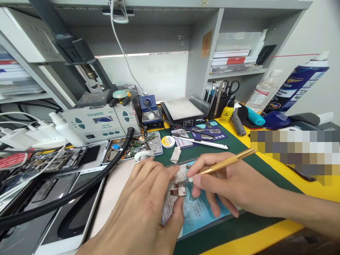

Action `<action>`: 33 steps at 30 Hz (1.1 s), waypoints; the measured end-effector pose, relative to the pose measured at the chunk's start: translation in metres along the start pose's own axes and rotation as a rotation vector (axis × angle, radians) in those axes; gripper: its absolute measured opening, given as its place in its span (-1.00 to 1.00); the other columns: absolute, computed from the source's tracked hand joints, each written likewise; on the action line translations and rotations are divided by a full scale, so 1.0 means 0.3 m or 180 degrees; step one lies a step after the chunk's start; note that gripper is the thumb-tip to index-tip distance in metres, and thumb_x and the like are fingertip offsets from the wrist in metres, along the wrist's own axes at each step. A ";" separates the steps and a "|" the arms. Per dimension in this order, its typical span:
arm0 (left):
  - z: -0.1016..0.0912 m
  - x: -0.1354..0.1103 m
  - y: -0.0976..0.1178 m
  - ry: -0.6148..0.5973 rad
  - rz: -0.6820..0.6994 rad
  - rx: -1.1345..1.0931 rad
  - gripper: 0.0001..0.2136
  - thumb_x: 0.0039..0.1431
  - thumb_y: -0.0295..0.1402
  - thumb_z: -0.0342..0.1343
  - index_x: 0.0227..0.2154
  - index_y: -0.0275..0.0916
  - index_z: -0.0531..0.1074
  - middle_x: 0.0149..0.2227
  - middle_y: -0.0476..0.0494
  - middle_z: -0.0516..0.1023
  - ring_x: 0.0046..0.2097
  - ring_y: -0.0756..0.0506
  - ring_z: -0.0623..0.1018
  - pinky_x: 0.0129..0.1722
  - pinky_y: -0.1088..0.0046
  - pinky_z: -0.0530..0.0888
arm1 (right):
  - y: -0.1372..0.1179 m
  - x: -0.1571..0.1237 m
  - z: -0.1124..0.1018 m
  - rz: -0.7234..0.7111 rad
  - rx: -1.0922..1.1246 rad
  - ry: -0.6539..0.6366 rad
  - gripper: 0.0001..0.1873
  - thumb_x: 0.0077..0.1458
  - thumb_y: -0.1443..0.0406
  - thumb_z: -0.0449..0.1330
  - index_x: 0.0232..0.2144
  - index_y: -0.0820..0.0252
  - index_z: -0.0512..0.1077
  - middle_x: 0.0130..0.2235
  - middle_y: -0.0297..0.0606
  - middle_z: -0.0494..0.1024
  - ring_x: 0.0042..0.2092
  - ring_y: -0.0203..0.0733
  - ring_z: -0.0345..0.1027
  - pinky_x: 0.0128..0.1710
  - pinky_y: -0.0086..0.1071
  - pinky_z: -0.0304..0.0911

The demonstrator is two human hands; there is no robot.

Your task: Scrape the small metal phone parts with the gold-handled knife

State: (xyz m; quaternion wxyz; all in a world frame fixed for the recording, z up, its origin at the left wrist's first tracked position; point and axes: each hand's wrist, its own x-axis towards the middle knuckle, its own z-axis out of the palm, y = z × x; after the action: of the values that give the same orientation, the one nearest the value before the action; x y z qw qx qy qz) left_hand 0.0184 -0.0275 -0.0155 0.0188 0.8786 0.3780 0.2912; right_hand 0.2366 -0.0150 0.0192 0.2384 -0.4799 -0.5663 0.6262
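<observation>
My right hand (215,180) pinches a slim gold pen-shaped tool (228,161). Its tip is hidden by the fingers. Beneath my hands lies a flat blue and white printed sheet (196,212) with a dark edge. On the sheet rests a small component with a white square and brown flex-cable tabs (181,191). My left hand (148,202) is on the sheet's left side, thumb and index finger apart around this component. The thumb tip is just below it; whether it touches cannot be made out.
A hot air station (103,120) stands behind, its black hose (117,159) crossing the left side. Phone parts (74,205) lie left; a tray of circuit boards (140,145) lies behind my left hand. A white stick tool (202,142) and a heating plate (184,108) are farther back.
</observation>
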 end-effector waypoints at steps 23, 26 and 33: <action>0.004 0.001 0.019 -0.0173 0.0059 -0.0306 -0.61 0.16 -0.49 0.05 0.07 -0.17 0.33 -0.08 -0.13 0.49 0.08 -0.20 0.39 0.11 0.14 0.40 | 0.000 0.002 -0.014 -0.0163 0.0153 0.0366 -0.90 0.14 0.29 0.24 -0.32 0.24 0.47 -0.48 -0.36 0.52 -0.62 -0.39 0.33 -0.73 -0.60 0.18; -0.005 -0.007 0.019 -0.0111 0.0069 -0.0193 -0.61 0.13 -0.49 0.06 0.05 -0.18 0.36 -0.08 -0.13 0.49 0.08 -0.21 0.40 0.18 0.08 0.34 | 0.000 0.002 -0.017 -0.0153 0.0136 0.0397 -0.92 0.11 0.31 0.24 -0.36 0.24 0.46 -0.52 -0.40 0.47 -0.63 -0.41 0.28 -0.74 -0.60 0.13; -0.016 0.004 0.003 -0.0077 0.0160 -0.0098 -0.95 0.15 -0.44 0.18 -0.32 -0.18 0.48 -0.34 -0.04 0.45 -0.19 -0.11 0.42 0.19 0.05 0.31 | 0.021 -0.009 -0.004 -0.0580 -0.0518 0.0280 -0.83 0.21 0.22 0.19 -0.31 0.22 0.46 -0.46 -0.34 0.47 -0.56 -0.38 0.23 -0.61 -0.51 0.16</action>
State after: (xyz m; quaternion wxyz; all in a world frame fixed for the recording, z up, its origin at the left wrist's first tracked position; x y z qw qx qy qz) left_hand 0.0172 -0.0281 -0.0107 0.0296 0.8909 0.3510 0.2867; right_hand 0.2403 -0.0183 0.0142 0.2791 -0.4712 -0.6455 0.5323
